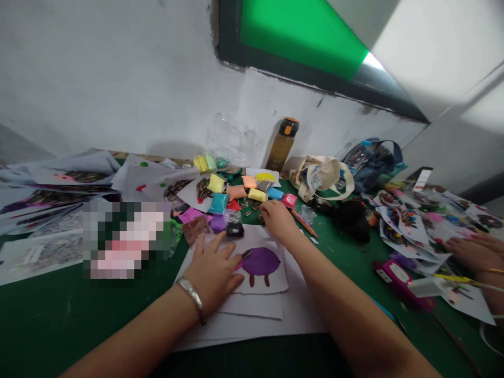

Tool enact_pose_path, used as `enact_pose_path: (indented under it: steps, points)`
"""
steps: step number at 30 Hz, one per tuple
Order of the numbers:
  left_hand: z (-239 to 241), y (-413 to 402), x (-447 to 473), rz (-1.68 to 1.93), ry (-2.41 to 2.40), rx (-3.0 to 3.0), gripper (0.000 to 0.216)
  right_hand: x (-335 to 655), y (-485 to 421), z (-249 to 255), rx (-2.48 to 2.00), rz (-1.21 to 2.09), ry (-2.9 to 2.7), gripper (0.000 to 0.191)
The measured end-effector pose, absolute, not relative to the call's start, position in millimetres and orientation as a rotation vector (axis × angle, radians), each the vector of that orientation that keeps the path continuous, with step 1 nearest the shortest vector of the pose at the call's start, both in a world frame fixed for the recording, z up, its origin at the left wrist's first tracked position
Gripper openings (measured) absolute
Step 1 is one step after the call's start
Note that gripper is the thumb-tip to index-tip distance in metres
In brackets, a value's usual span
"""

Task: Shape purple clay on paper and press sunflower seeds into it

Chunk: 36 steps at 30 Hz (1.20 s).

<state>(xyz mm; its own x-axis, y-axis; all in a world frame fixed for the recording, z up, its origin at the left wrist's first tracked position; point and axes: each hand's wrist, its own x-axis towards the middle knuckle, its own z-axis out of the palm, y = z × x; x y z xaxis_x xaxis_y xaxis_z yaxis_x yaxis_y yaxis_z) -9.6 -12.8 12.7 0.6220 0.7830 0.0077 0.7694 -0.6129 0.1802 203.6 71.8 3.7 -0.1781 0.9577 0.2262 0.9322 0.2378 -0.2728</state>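
My left hand [214, 273], with a silver bracelet on its wrist, lies with fingers spread on a white paper [281, 281]. On that sheet is a flat purple clay shape [262, 261] with two brown legs. One striped sunflower seed [246, 254] sits on its upper left edge, near my left fingers. Beyond the paper, my right hand [276, 220] reaches down with fingers pinched together beside loose sunflower seeds [255, 206]. What lies between those fingertips is hidden. Several coloured clay packets [237, 191] and a black clay packet [234, 226] lie around.
Paper crafts [79, 178] are piled at the left. A water bottle [282, 144] and a cream cloth bag [321, 176] stand by the wall. At right are a magenta device [401, 283], more crafts [405, 226] and another person's hands [472, 254]. The table [118, 315] is green.
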Motion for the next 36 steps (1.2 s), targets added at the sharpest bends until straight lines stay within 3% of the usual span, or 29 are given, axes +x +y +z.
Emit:
enact_pose_path:
  steps: [6,14,21,36]
  points:
    - [16.8,-11.3,-8.4,0.133,1.275,2.707,0.024,205.4,22.9,11.3,-1.552,0.277,-2.222,0.018]
    - [19.6,-9.3,-12.7,0.136,1.271,2.715,0.024,195.0,-23.7,3.2,-1.292,0.698,-2.141,0.027]
    - [16.0,-8.0,-13.8,0.117,1.248,2.732,0.023,180.5,-24.6,-2.2,-1.256,0.541,-2.238,0.015]
    - [18.7,-8.1,-12.3,0.093,1.243,2.685,0.025,179.7,-21.8,-12.5,-1.303,0.447,-2.257,0.015]
